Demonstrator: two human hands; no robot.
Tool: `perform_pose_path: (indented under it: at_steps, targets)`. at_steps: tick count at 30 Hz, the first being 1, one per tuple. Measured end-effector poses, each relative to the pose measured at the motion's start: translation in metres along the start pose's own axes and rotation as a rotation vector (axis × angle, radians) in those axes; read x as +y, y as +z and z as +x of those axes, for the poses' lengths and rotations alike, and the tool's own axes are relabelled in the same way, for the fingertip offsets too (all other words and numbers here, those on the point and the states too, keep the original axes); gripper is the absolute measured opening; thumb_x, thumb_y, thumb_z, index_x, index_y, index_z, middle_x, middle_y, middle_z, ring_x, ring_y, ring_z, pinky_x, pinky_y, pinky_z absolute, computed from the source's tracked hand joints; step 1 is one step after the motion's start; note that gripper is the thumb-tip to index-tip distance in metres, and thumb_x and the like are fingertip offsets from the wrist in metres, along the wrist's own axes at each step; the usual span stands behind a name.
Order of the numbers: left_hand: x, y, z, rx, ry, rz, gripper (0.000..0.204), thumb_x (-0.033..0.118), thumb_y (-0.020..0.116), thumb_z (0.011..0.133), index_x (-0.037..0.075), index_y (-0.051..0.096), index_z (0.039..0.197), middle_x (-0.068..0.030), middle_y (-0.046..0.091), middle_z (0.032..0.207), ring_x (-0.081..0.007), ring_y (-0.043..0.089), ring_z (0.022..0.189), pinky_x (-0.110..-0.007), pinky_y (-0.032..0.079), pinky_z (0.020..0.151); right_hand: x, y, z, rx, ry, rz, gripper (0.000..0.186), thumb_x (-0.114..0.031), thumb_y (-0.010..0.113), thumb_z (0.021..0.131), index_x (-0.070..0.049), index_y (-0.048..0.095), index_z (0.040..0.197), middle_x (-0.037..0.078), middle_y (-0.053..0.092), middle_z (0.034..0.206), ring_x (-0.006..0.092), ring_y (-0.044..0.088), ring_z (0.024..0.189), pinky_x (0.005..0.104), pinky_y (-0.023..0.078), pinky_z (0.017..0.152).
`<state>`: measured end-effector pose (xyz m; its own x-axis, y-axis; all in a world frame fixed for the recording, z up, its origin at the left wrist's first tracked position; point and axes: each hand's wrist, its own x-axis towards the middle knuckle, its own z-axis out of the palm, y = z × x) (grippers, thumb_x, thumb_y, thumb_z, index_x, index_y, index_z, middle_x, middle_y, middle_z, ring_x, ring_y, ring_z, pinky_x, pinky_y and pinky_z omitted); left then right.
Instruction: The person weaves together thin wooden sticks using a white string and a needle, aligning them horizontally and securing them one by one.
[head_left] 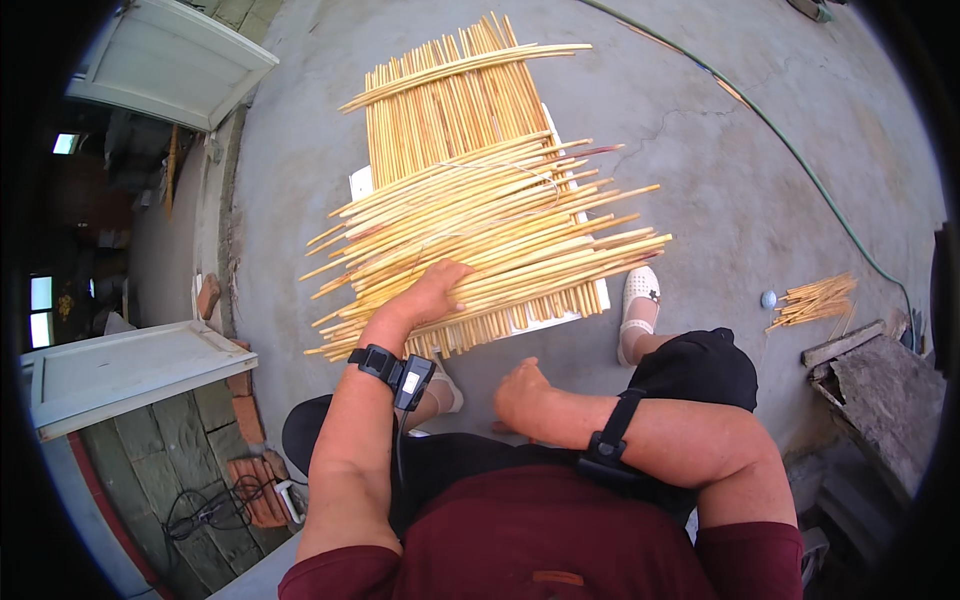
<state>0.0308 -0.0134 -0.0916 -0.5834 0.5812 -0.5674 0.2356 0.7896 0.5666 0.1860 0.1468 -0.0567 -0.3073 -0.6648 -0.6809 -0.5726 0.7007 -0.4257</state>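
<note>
1. Grey concrete floor [680,130] fills most of the view, with a thin crack toward the upper right and two white door panels [165,60] standing out along the left edge.
2. Main attraction, upper middle of the frame: a row of pale lengthwise sticks [450,125] laid side by side over a white board [361,182], whose edges peek out at the sides and bottom.
3. Across those lies a messy layer of crosswise sticks [490,225], ends jutting out both sides. Another few sticks [465,71] lie across near the far end. Some thin string [545,178] curves over the middle ones.
4. Left hand [437,292] is down on the nearest crosswise sticks, touching them. Can't tell if it's really gripping or just resting there.
5. Right hand [522,395] is curled up just below the board, apart from the sticks. Fingers are mostly hidden, so can't say whether it's got something.
6. Black straps on both arms, maroon shirt [560,530], white shoe [640,293] right beside the board.
7. Right side of the frame: green hose [770,121], small stick pile [815,302] and a pale blue ball [768,299] just beside it.
</note>
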Motion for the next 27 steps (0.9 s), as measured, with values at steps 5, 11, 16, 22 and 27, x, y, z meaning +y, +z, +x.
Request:
perform_pose_path:
  at_steps: [5, 11, 16, 22, 27]
  targets:
    - [-0.012, 0.003, 0.008, 0.065, -0.044, 0.044, 0.069, 0.003, 0.075, 0.072, 0.018, 0.052, 0.135, -0.0099, 0.043, 0.127, -0.0277, 0.04, 0.122, -0.033, 0.036, 0.105, -0.005, 0.008, 0.002, 0.058, 0.007, -0.004, 0.05, -0.048, 0.055, 0.09, -0.006, 0.067, 0.114, 0.016, 0.065, 0.116, 0.0329, 0.061, 0.108, 0.0563, 0.039, 0.097]
    - [-0.006, 0.052, -0.027, 0.526, 0.271, 0.314, 0.065, 0.003, 0.07, 0.075, 0.019, 0.052, 0.135, -0.0167, 0.05, 0.127, -0.0352, 0.044, 0.123, -0.044, 0.035, 0.105, -0.014, 0.027, 0.0, 0.04, -0.03, -0.059, 0.044, -0.042, 0.051, 0.093, -0.007, 0.067, 0.115, 0.016, 0.065, 0.118, 0.0323, 0.061, 0.11, 0.0555, 0.04, 0.096]
    - [0.024, 0.098, -0.034, 0.531, 0.19, 0.53, 0.08, 0.033, 0.075, 0.074, 0.01, 0.04, 0.142, -0.0189, 0.035, 0.146, -0.0373, 0.032, 0.136, -0.057, 0.024, 0.109, -0.013, 0.033, 0.0, 0.044, 0.009, 0.027, 0.047, -0.045, 0.049, 0.094, -0.008, 0.067, 0.117, 0.016, 0.064, 0.119, 0.0322, 0.06, 0.112, 0.0541, 0.039, 0.098]
    - [0.015, 0.097, -0.006, 0.657, 0.087, 0.626, 0.094, 0.039, 0.079, 0.067, 0.009, 0.034, 0.144, -0.0195, 0.037, 0.141, -0.0358, 0.035, 0.132, -0.054, 0.027, 0.106, -0.012, 0.036, -0.004, 0.04, -0.033, -0.039, 0.056, -0.054, 0.049, 0.091, -0.006, 0.066, 0.117, 0.016, 0.065, 0.118, 0.0332, 0.059, 0.112, 0.0537, 0.038, 0.099]
    - [0.009, 0.088, 0.001, 0.685, 0.141, 0.662, 0.088, 0.028, 0.082, 0.065, 0.01, 0.039, 0.141, -0.0153, 0.048, 0.129, -0.0315, 0.046, 0.12, -0.047, 0.034, 0.101, -0.011, 0.03, -0.002, 0.006, -0.016, -0.044, 0.06, -0.057, 0.052, 0.089, -0.005, 0.067, 0.115, 0.016, 0.065, 0.115, 0.0338, 0.06, 0.111, 0.0541, 0.039, 0.098]
